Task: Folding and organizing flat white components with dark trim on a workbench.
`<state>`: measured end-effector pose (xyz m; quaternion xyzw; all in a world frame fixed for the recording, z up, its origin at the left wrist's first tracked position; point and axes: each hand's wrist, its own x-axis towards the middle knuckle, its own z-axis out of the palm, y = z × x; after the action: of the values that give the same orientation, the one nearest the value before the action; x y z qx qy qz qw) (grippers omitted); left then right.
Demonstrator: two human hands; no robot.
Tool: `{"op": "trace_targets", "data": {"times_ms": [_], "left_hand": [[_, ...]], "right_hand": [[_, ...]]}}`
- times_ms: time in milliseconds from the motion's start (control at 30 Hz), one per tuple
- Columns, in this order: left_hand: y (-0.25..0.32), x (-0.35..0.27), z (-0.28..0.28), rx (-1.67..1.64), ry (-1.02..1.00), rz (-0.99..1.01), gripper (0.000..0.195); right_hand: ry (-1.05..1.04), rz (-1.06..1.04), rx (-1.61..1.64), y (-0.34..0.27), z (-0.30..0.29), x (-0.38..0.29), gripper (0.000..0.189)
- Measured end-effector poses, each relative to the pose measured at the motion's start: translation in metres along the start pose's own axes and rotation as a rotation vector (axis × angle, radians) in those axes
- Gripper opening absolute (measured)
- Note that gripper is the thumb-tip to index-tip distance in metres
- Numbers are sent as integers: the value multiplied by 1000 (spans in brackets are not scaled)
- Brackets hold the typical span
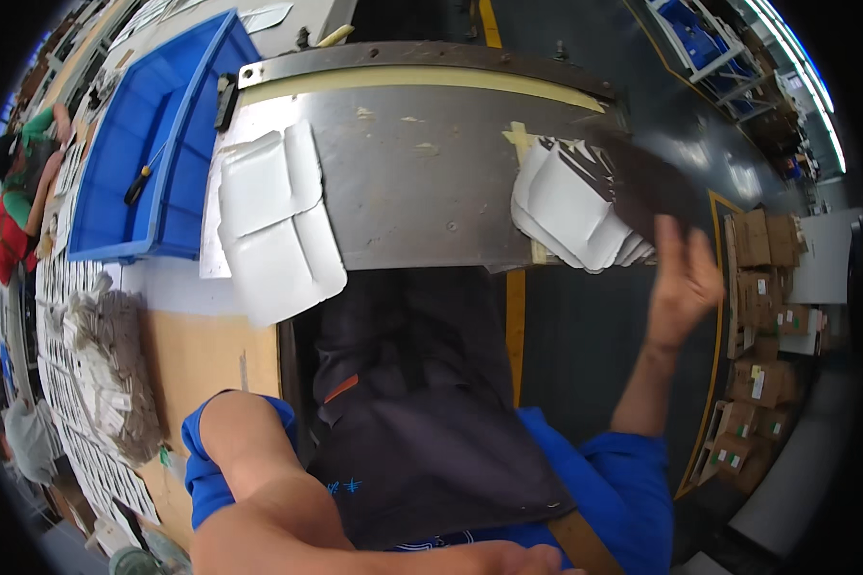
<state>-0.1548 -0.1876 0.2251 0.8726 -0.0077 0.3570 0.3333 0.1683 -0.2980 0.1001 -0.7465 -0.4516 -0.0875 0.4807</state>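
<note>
At the right, my right hand (683, 280) grips the edge of a dark, thin, flexible sheet (654, 176), blurred by motion. It is beside a fanned stack of white pieces with dark undersides (575, 208) on the right end of a metal-topped table (417, 194). White creased flat pieces (280, 223) overlap at the table's left end and hang past its near edge. My left arm bends across my body; my left hand (525, 559) lies at the bottom edge of the view, partly cut off, and whether it holds anything cannot be made out.
A blue plastic bin (162, 136) with a screwdriver (142, 184) in it stands left of the metal top. A metal bar (431, 57) runs along the far edge. Bundled bags (111, 374) lie at left. Two people work farther left. Cardboard boxes (759, 381) stand at right.
</note>
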Motion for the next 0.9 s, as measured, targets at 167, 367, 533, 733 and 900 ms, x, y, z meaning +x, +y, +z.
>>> {"op": "trace_targets", "data": {"times_ms": [167, 367, 533, 733, 900], "left_hand": [[-23, 6, 60, -122, 132, 289, 21], [-74, -63, 57, -85, -62, 47, 35], [-113, -106, 23, 281, 109, -432, 49], [-158, -170, -3, 466, 246, -665, 48], [-193, -168, -7, 555, 269, -591, 38]], "right_hand": [[-178, -433, -478, 14, -7, 8, 30], [-438, -589, -12, -48, 110, -20, 37], [-584, -797, 315, -102, 256, -21, 52], [-551, -1032, -96, -117, 322, -31, 35], [-479, -1025, -46, -112, 322, -20, 18]]}}
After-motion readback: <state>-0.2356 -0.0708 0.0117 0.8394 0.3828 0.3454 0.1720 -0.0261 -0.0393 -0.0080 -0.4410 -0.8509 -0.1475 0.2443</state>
